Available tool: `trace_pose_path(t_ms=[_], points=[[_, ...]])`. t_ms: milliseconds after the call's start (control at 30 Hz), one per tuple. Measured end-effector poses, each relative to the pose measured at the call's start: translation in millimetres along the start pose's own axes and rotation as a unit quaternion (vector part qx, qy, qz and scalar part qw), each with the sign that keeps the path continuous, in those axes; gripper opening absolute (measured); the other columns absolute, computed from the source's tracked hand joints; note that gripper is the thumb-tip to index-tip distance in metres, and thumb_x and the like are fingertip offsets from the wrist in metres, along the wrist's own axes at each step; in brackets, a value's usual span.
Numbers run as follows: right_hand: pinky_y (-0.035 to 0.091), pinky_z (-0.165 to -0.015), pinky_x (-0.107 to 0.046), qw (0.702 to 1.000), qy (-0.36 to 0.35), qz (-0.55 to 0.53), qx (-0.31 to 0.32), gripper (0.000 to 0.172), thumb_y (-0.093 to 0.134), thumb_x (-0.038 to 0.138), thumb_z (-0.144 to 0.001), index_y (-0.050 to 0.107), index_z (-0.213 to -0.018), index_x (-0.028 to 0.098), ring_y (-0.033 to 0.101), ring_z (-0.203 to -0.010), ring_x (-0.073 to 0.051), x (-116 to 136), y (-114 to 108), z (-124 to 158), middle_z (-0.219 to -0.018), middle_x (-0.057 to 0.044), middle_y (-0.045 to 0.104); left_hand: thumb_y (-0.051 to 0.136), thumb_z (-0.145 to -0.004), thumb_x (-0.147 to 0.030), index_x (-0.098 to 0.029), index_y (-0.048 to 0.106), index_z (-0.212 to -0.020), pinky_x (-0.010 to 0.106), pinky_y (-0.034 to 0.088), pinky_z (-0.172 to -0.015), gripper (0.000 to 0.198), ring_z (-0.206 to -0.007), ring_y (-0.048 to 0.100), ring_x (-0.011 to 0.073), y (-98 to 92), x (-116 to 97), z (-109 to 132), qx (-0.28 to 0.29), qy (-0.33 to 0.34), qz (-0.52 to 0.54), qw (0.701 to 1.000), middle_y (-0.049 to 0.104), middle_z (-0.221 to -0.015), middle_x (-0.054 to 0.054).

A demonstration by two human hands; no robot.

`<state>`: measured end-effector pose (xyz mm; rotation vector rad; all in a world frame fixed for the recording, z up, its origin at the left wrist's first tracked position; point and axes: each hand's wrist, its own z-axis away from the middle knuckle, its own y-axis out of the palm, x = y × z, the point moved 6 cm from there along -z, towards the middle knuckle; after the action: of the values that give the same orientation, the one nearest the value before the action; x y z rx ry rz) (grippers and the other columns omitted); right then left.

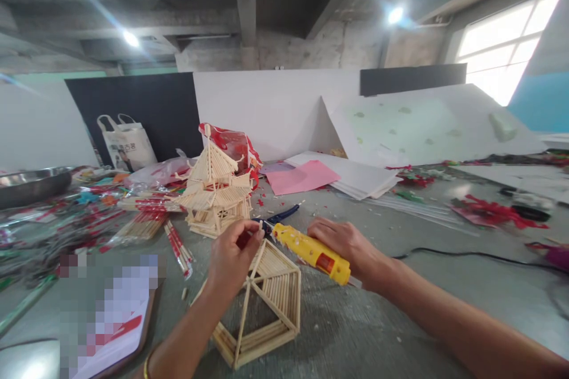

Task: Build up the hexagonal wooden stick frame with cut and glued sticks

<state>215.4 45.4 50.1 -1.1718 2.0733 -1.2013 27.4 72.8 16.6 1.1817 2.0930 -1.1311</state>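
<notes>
While the head view's L hand (233,256) pinches a short stick bit (261,225) near the front of the yellow glue gun (311,251), the R hand (340,243) is wrapped round the gun; hex. stick frame (291,299) lies on the table (338,334) just below, partly filled in. Prob. best: small dab, bit held steady, skin clear of heat. Containers: clear pack (141,224) w/ sticks; tote bag (128,145) & metal bowl (35,185), contents can't tell.
</notes>
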Motion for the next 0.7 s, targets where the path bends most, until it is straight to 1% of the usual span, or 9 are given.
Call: trace_pose_path(t_ms=[267, 433, 700], points=[[0.031, -0.055, -0.026, 1.0, -0.004, -0.011, 0.008, 0.007, 0.04, 0.023, -0.083, 0.038, -0.078, 0.019, 0.041, -0.061, -0.013, 5, -3, -1, -0.072, -0.003, 0.049, 0.053, -0.077, -0.037, -0.018, 0.059, -0.081, 0.02, 0.037, -0.053, 0.02, -0.056, 0.049, 0.0105, 0.1, -4, -1, -0.001, 0.014, -0.006, 1.0, 0.059, -0.068, -0.001], [0.031, -0.056, -0.025, 1.0, -0.007, -0.011, 0.012, 0.011, 0.037, 0.026, -0.085, 0.038, -0.077, 0.019, 0.042, -0.061, -0.013, 5, -2, -1, -0.071, -0.003, 0.048, 0.053, -0.077, -0.037, -0.019, 0.06, -0.081, 0.021, 0.038, -0.054, 0.02, -0.056, 0.05, 0.0106, -0.6, -4, 1, -0.003, 0.015, -0.006, 1.0, 0.06, -0.068, -0.001], [0.031, -0.053, -0.026, 1.0, -0.009, 0.004, 0.009, 0.01, 0.038, 0.025, -0.083, 0.037, -0.075, 0.019, 0.042, -0.059, -0.013, 10, -7, -3, -0.068, -0.003, 0.049, 0.056, -0.075, -0.037, -0.019, 0.061, -0.079, 0.021, 0.038, -0.054, 0.018, -0.057, 0.051, 0.012, -1.5, -6, 1, -0.014, 0.016, 0.018, 1.0, 0.061, -0.068, 0.0]])
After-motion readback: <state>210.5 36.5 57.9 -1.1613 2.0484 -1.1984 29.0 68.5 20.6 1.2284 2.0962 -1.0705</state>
